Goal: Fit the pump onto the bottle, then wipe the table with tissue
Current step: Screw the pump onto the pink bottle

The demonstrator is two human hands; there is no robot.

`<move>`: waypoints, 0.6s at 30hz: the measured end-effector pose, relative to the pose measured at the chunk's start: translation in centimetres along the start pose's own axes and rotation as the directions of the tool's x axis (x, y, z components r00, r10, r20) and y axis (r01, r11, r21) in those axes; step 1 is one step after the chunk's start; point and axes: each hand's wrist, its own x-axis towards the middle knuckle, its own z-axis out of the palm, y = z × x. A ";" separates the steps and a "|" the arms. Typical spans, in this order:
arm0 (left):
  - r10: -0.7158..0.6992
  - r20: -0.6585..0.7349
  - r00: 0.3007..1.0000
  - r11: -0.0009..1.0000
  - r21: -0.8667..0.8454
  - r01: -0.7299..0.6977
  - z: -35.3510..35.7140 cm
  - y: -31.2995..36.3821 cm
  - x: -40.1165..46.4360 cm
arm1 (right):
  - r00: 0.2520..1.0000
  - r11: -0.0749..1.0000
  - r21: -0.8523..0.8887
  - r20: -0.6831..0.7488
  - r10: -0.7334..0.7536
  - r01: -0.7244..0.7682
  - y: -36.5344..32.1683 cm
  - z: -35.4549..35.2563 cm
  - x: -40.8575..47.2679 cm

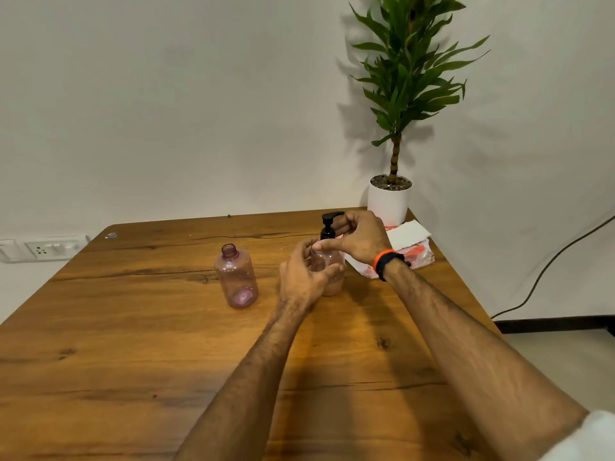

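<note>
Here, both hands cradle the pump (330, 224) bottle (329, 271).

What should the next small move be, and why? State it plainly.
Probably keep twisting the black pump down with the right hand while the left hand steadies the pink bottle. The pump already sits on its neck and both hands are on it; the tissue pack lies untouched.
</note>
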 end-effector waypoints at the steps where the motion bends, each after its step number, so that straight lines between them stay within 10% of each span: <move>1: 0.003 0.000 1.000 1.000 0.011 -0.003 0.0 0.0 0.0 | 1.000 1.000 -0.018 -0.012 0.007 -0.007 0.0 0.1 0.0; 8: -0.006 0.000 1.000 1.000 0.006 0.006 0.1 -0.3 0.2 | 0.986 1.000 -0.007 0.166 0.001 0.000 0.3 -0.5 0.1; 18: 0.029 -0.002 1.000 0.999 0.038 -0.028 0.1 -0.4 0.1 | 0.999 0.999 -0.055 0.034 0.005 -0.003 0.2 0.6 -0.6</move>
